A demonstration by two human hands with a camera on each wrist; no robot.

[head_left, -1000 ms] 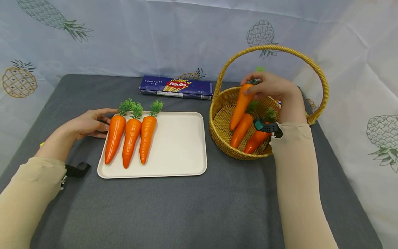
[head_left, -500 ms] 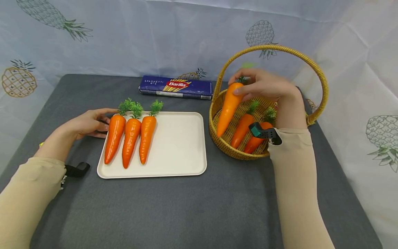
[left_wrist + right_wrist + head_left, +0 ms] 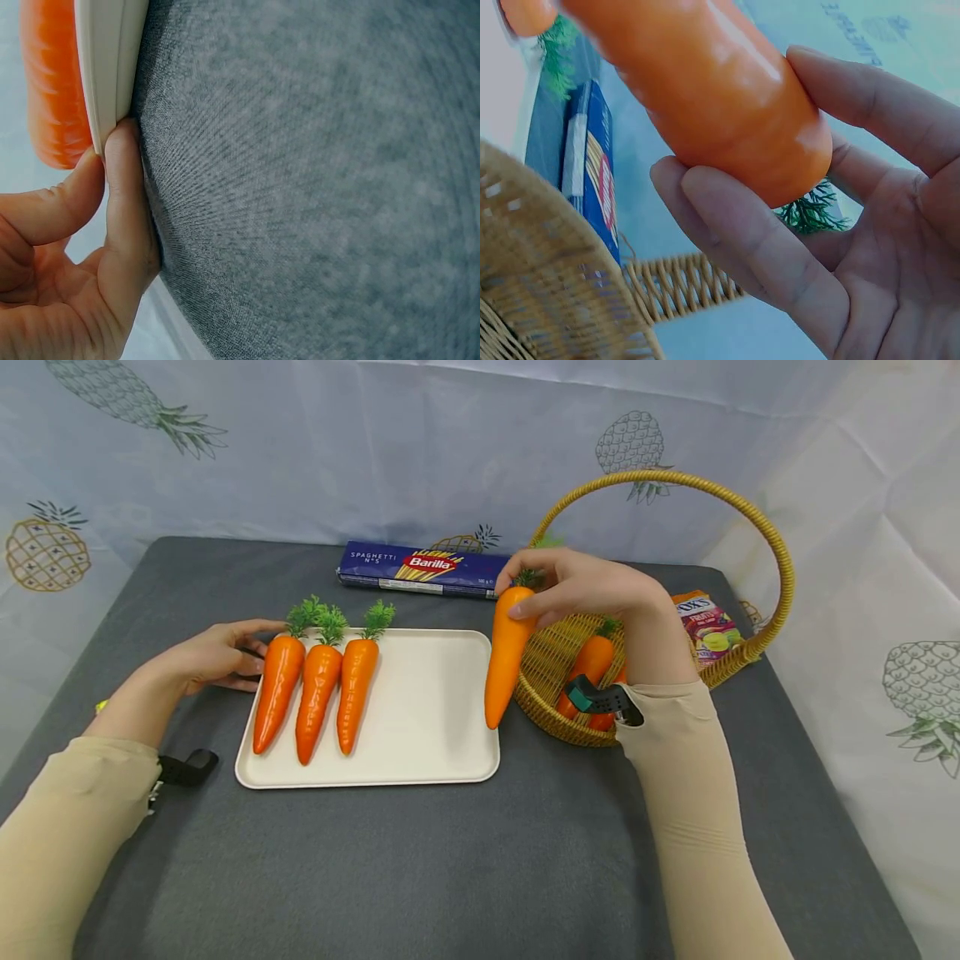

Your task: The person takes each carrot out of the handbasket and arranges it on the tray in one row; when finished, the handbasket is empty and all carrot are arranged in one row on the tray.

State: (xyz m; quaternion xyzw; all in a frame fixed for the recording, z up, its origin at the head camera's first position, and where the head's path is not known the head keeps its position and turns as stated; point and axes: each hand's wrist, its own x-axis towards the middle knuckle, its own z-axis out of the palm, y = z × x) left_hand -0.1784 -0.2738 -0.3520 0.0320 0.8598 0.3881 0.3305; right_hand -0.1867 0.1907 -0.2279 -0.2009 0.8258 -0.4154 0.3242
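Observation:
Three orange carrots with green tops, one of them the leftmost carrot (image 3: pixel 278 693), lie side by side on the left part of a cream tray (image 3: pixel 427 718). My left hand (image 3: pixel 217 656) pinches the tray's left edge; in the left wrist view, thumb and finger meet the rim (image 3: pixel 112 67). My right hand (image 3: pixel 585 585) holds another carrot (image 3: pixel 506 656) near its leafy end, over the tray's right edge, tip pointing down. The right wrist view shows thumb and fingers around the thick end of this carrot (image 3: pixel 727 97). A wicker basket (image 3: pixel 551 660) contains more carrots, partly hidden by my right arm.
A blue spaghetti box (image 3: pixel 420 568) lies behind the tray. The basket's tall handle (image 3: pixel 783 568) arches up at the right. A colourful packet (image 3: pixel 708 627) is behind the basket's right side. Patterned cloth hangs behind the grey table (image 3: pixel 420 877).
My right hand has carried the held carrot left, out from over the basket to the tray's right edge. More of the packet shows behind the basket. My left hand has stayed put.

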